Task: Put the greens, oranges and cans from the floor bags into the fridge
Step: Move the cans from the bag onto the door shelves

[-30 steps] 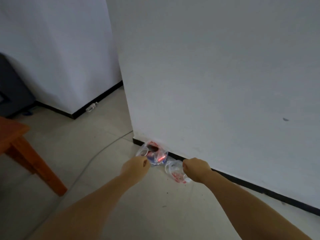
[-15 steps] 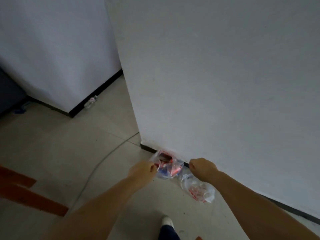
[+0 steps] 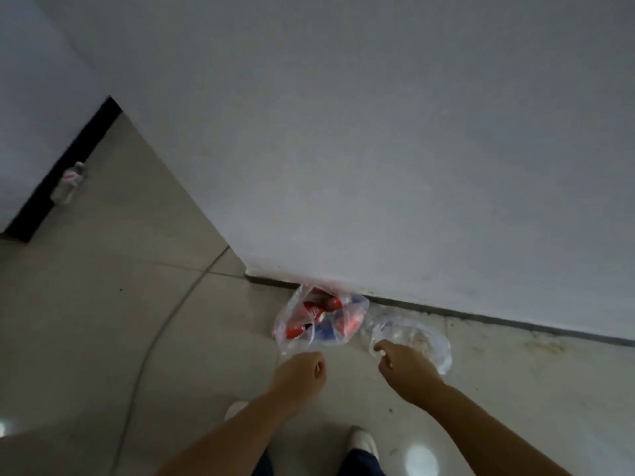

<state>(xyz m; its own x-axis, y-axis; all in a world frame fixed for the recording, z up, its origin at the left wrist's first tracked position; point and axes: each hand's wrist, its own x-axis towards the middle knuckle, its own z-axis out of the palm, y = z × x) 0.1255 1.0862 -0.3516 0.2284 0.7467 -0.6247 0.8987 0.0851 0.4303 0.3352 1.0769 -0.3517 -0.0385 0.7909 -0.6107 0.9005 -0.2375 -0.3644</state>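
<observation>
A clear plastic bag [image 3: 292,338] with red and blue cans [image 3: 318,309] lies on the tiled floor against the wall's black baseboard. Right of it lies a second clear bag [image 3: 429,341]; its contents are blurred and I cannot name them. My left hand [image 3: 302,371] is curled into a fist just below the can bag's near edge, with no visible grip on it. My right hand [image 3: 405,369] has its index finger stretched out, the tip touching the second bag's handle loop. No fridge, greens or oranges are in view.
A white wall [image 3: 378,149] fills the upper view above the baseboard [image 3: 481,316]. A thin cable [image 3: 154,334] curves across the floor at left. A small plastic bottle [image 3: 70,182] lies by the left wall. My shoes [image 3: 362,441] stand below the hands.
I have stepped closer to the wall and the view has tipped down; the wooden furniture at left is out of view. Both hands have come down to the bags' near edges, and the right index finger has extended.
</observation>
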